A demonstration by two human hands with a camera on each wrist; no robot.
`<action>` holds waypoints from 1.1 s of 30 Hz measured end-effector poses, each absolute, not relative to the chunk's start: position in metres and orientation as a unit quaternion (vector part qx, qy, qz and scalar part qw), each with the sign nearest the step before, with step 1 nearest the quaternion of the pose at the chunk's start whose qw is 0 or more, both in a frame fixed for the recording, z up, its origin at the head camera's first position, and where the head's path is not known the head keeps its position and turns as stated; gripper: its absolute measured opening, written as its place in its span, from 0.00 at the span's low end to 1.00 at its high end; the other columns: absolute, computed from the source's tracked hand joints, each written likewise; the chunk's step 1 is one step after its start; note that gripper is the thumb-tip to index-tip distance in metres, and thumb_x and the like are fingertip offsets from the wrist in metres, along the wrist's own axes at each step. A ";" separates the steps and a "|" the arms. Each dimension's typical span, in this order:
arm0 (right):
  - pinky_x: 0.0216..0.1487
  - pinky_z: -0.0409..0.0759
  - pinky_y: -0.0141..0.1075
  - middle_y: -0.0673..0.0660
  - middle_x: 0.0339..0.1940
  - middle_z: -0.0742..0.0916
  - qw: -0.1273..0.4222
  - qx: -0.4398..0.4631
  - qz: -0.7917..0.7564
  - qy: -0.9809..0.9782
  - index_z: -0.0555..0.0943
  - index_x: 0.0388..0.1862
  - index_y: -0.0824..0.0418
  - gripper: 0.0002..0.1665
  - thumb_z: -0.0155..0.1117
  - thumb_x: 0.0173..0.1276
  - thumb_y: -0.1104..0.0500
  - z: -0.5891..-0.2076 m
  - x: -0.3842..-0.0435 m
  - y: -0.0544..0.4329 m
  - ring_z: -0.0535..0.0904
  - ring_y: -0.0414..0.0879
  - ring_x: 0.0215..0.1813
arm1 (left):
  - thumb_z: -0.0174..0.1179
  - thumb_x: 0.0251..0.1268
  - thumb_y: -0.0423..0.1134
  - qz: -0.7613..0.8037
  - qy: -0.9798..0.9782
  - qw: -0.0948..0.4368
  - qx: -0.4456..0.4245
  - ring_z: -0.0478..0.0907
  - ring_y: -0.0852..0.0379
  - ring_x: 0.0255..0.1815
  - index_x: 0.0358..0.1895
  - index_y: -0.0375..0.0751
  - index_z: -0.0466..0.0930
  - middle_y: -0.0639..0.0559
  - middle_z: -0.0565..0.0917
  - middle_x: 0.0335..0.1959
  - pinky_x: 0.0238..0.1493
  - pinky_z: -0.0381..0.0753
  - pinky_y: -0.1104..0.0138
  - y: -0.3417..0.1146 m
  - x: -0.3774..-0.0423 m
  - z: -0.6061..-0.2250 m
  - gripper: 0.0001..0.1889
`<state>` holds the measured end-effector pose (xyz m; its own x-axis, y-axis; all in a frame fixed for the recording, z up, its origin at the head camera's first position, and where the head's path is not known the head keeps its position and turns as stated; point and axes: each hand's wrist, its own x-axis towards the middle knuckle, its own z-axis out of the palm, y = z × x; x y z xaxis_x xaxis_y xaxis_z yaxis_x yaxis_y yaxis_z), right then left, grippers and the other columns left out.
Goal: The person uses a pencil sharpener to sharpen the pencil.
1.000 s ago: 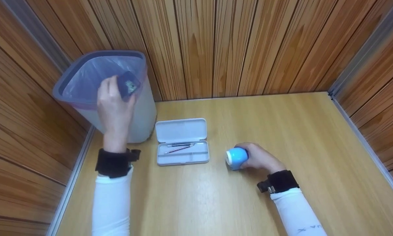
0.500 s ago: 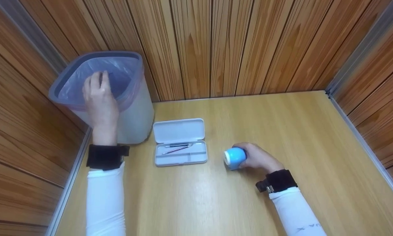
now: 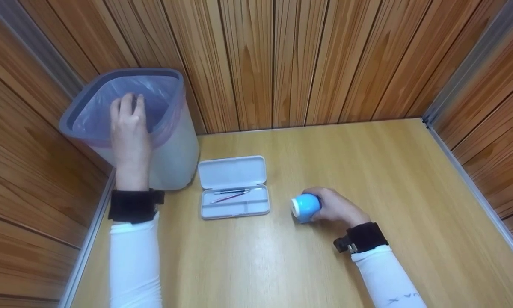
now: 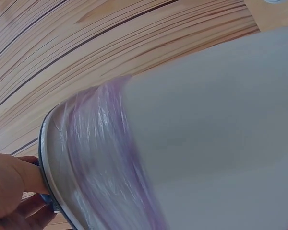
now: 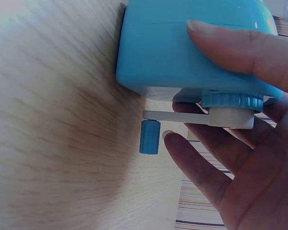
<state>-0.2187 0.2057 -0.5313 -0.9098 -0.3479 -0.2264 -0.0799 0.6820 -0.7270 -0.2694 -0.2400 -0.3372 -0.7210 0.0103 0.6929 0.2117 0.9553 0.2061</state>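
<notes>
My right hand (image 3: 335,206) grips a light blue crank pencil sharpener (image 3: 306,207) at the table surface. In the right wrist view, the thumb lies along the sharpener body (image 5: 158,52), and its crank with a ribbed blue handle (image 5: 150,137) points toward the fingers. My left hand (image 3: 130,128) is at the mouth of the waste bin (image 3: 175,158), with its fingers over the opening. It holds the sharpener's dark blue shavings drawer (image 4: 49,200); only a sliver shows between the fingers in the left wrist view, and its contents are hidden.
The bin, lined with a translucent purplish bag (image 4: 103,143), stands in the back left corner. An opened pencil case (image 3: 235,208) holding a few slim pencils or pens (image 3: 230,196) lies between the bin and the sharpener. Wood-panelled walls (image 3: 256,64) border the table.
My left hand has moved left and over the bin, tipping the shavings drawer out of the head view. The right hand stays on the sharpener. The head view has shifted slightly.
</notes>
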 end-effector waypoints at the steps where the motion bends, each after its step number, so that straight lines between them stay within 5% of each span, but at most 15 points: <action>1: 0.62 0.68 0.61 0.53 0.58 0.81 0.176 -0.122 -0.381 0.899 0.76 0.64 0.51 0.40 0.79 0.51 0.65 -0.532 -0.219 0.206 0.75 0.55 0.57 | 0.52 0.65 0.17 -0.139 -0.916 0.371 -0.062 0.63 0.35 0.68 0.63 0.29 0.74 0.32 0.72 0.63 0.69 0.62 0.55 -0.240 -0.269 -0.337 0.23; 9: 0.61 0.70 0.61 0.52 0.55 0.82 0.167 -0.143 -0.385 0.897 0.78 0.61 0.50 0.37 0.79 0.51 0.65 -0.536 -0.220 0.207 0.76 0.54 0.55 | 0.48 0.67 0.17 -0.114 -0.890 0.423 -0.124 0.67 0.37 0.66 0.58 0.28 0.77 0.33 0.75 0.62 0.69 0.63 0.58 -0.238 -0.275 -0.326 0.19; 16: 0.62 0.69 0.60 0.51 0.56 0.82 0.174 -0.123 -0.392 0.895 0.78 0.61 0.49 0.37 0.79 0.51 0.65 -0.534 -0.220 0.205 0.75 0.54 0.57 | 0.51 0.65 0.16 -0.042 -0.904 0.393 -0.164 0.71 0.33 0.61 0.54 0.26 0.80 0.30 0.77 0.57 0.63 0.70 0.50 -0.244 -0.276 -0.336 0.17; 33: 0.62 0.68 0.61 0.55 0.59 0.81 0.172 -0.131 -0.395 0.893 0.76 0.64 0.53 0.39 0.78 0.52 0.66 -0.534 -0.221 0.207 0.74 0.57 0.59 | 0.51 0.67 0.18 -0.057 -0.889 0.424 -0.163 0.71 0.36 0.62 0.54 0.27 0.81 0.33 0.77 0.58 0.65 0.69 0.55 -0.242 -0.274 -0.336 0.16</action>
<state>-0.2209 0.2066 -0.5339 -0.9063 -0.3699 -0.2044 -0.0980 0.6544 -0.7498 -0.2736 -0.2415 -0.3364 -0.5877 0.2414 0.7722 0.3386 0.9402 -0.0363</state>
